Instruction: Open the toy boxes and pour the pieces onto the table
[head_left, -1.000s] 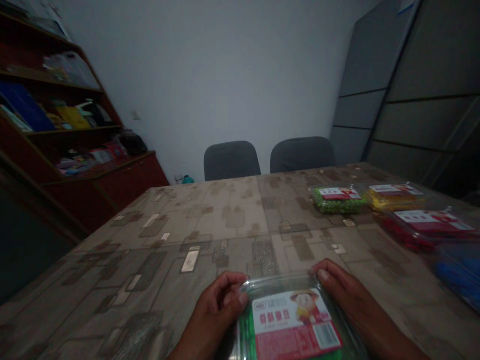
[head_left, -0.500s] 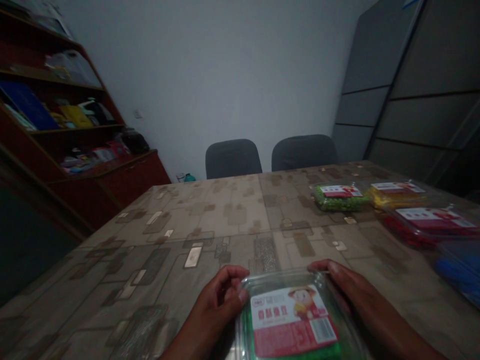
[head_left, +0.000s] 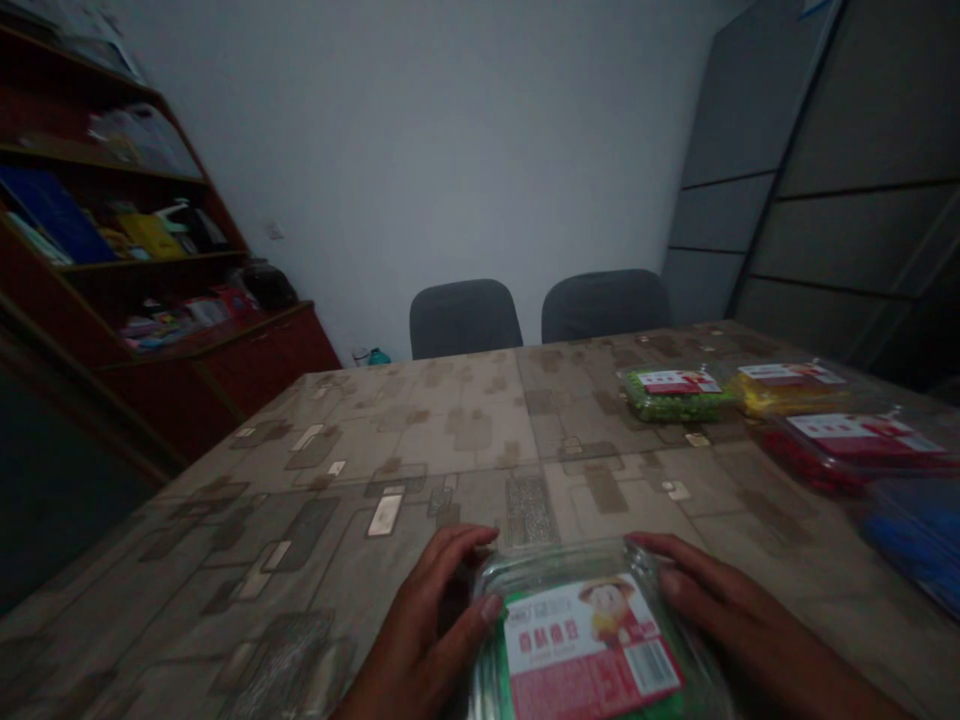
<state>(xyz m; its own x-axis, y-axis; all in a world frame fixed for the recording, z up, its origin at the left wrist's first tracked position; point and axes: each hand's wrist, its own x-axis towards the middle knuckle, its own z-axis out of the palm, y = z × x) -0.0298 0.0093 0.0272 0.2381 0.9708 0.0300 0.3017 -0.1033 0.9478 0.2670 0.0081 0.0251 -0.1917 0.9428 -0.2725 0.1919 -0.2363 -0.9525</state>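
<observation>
Close in front of me is a clear plastic box [head_left: 592, 640] with a red and white label and green contents. My left hand [head_left: 442, 610] grips its left side, the thumb resting on the lid's edge and the fingers around the far left corner. On the other side my right hand [head_left: 712, 590] holds the right edge, fingertips at the far right corner. The near end of the box runs out of the picture, and whether it rests on the table cannot be seen.
To the right lie similar boxes: a light green one [head_left: 675, 393], a yellow one [head_left: 787, 387], a red one [head_left: 855, 450] and a blue one [head_left: 919, 540]. The patterned table [head_left: 420, 430] reaches to two grey chairs [head_left: 465, 318]. A shelf unit [head_left: 172, 260] stands at left.
Both hands have shifted their hold slightly on the box's edges. My left fingers are straighter and the left thumb lies further over the lid. The box has barely moved.
</observation>
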